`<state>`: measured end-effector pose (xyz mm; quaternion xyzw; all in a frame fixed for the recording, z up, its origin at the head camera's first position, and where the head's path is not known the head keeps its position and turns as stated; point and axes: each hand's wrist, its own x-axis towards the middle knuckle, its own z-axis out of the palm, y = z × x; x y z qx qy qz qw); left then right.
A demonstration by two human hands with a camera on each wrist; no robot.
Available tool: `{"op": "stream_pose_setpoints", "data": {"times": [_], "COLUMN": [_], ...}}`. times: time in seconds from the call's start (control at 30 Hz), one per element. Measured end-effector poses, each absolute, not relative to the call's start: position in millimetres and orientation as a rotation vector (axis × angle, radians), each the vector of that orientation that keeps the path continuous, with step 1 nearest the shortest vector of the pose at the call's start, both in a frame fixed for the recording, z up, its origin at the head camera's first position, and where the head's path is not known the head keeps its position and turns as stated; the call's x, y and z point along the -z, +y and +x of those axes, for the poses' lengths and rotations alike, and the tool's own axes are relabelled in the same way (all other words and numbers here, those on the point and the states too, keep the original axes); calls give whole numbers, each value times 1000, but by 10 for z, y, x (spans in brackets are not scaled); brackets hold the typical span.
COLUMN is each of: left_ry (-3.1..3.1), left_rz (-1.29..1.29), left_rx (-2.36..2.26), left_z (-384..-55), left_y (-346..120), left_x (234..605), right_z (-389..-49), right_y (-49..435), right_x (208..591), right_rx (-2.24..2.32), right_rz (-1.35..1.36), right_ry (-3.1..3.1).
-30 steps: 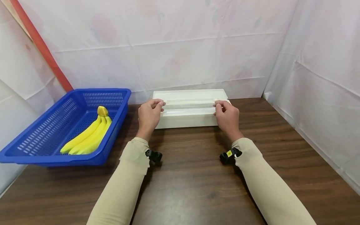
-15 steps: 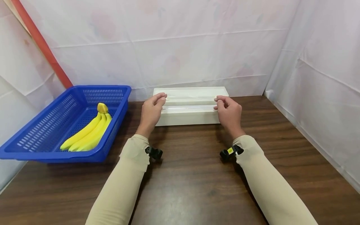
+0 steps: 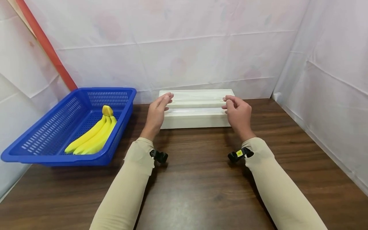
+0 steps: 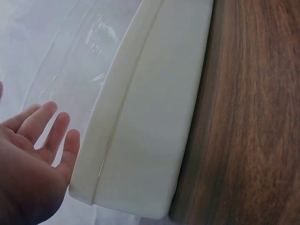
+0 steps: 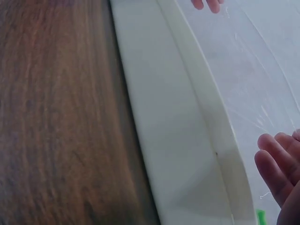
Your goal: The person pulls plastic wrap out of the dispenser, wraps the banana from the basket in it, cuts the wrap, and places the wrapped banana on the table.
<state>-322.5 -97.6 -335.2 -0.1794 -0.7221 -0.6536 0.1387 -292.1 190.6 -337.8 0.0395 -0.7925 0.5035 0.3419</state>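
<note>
A long white cling film dispenser box [image 3: 198,122] sits at the back of the table, its lid [image 3: 201,92] tipped back. My left hand [image 3: 156,111] is at the box's left end, thumb and index finger together at the edge of the clear cling film [image 4: 89,47]. At the opposite end, my right hand [image 3: 239,115] pinches the film's other edge with thumb and forefinger. The sheet stretches between both hands just over the box, with glossy creases showing in both wrist views. The remaining fingers of each hand are loosely bent.
A blue plastic basket [image 3: 119,140] stands on the left, with a bunch of yellow bananas [image 3: 96,135] in it. The brown wood-grain table [image 3: 192,185] runs back to pale floral curtains [image 3: 184,48]. A red strip [image 3: 47,48] slants down the left curtain.
Both hands have risen slightly and moved a little away from me, lifting the film's edge. The left fingers have straightened somewhat. Box and basket have stayed in place.
</note>
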Motion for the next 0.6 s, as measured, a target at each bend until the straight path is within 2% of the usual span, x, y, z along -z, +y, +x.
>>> {"op": "stream_pose_setpoints", "data": {"times": [0.6], "left_ry": [-2124], "left_rz": [-734], "left_rx": [1907], "left_z": [-3160], "left_y": [-995], "left_x": [3265], "right_z": [-2878], "right_y": [1970], "right_x": [3270], "right_rx": [-1325], "right_rz": [103], "right_ry": [-2062]}}
